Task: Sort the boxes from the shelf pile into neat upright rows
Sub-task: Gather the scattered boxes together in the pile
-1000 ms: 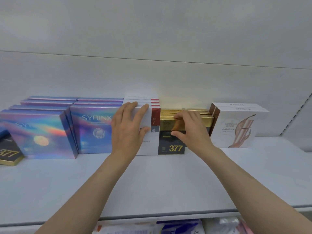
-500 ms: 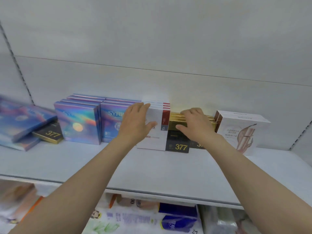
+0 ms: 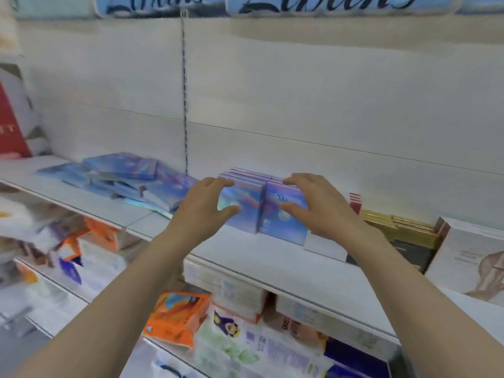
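On upright boxes (image 3: 283, 214), both hands' fingers (image 3: 218, 184) spread

A shop is shown: white retail shelving (image 3: 245, 257) is stocked with boxed goods (image 3: 283, 214) at the hands and packaged goods (image 3: 177, 317) beneath them.
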Demonstrator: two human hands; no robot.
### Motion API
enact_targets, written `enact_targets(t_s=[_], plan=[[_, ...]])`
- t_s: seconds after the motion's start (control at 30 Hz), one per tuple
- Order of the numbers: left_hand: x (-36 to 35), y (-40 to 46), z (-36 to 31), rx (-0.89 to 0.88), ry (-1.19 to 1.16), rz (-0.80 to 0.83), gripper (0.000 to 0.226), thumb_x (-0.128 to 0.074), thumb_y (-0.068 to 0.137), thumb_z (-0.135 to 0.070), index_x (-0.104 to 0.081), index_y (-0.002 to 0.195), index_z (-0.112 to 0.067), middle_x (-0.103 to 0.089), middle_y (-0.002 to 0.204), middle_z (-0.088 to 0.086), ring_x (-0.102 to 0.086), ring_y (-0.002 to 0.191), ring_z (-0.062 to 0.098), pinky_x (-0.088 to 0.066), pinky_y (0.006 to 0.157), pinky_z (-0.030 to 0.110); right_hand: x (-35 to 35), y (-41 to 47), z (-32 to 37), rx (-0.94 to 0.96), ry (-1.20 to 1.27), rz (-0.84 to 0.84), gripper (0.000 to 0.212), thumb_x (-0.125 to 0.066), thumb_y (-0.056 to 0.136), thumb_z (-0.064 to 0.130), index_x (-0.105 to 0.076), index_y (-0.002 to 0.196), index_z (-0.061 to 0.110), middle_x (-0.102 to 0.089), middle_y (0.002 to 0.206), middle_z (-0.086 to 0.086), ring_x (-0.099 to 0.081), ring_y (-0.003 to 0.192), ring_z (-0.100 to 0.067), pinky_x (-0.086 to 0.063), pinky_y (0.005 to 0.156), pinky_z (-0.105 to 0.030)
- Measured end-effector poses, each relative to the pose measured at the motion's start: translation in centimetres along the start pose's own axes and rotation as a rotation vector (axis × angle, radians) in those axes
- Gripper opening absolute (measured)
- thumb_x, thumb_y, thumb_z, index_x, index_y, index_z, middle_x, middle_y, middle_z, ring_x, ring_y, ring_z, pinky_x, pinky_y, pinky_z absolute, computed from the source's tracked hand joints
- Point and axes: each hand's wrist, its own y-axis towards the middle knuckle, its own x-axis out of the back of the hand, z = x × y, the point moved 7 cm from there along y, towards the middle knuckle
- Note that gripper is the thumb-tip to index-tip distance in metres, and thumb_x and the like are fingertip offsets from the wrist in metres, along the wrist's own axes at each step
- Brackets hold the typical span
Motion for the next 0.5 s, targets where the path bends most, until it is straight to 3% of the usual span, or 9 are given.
enact_targets(t_s=[0.17,0.37,0.5], plan=[[6.1,-3.7,8.1,0.034,0.018,-0.03,0.053,-0.074,0.083,-0.034,-0.055,0.132,-0.022,-0.056,0.131,-0.001,-0.047,0.122,0.019,-0.027,0.087,0.015,-5.7,2.0,8.9,0.045,0.087,-0.004,0.052,-0.062,0.093,0.043,-0.049,0.141,0.028,-0.045,0.147,0.007,-0.033,0.139,-0.014,-0.029,0.107,-0.026],[11.6,-6.2,19.8,0.03,0.095,0.038,0.057,-0.07,0.084,-0.041,-0.049,0.136,-0.029,-0.052,0.137,-0.004,-0.043,0.129,0.018,-0.03,0.099,0.025,-13.0,5.6,19.7,0.045,0.167,0.007,0.051,-0.065,0.09,0.043,-0.055,0.136,0.023,-0.051,0.141,0.002,-0.043,0.133,-0.02,-0.039,0.107,-0.036],[14.6,-6.6,26.0,0.041,0.096,0.055,0.056,-0.07,0.085,-0.04,-0.051,0.136,-0.025,-0.052,0.137,-0.001,-0.044,0.128,0.021,-0.034,0.102,0.031,-17.1,7.9,25.0,0.033,0.199,0.014,0.049,-0.065,0.09,0.044,-0.054,0.136,0.027,-0.05,0.14,0.006,-0.044,0.131,-0.015,-0.038,0.106,-0.032]])
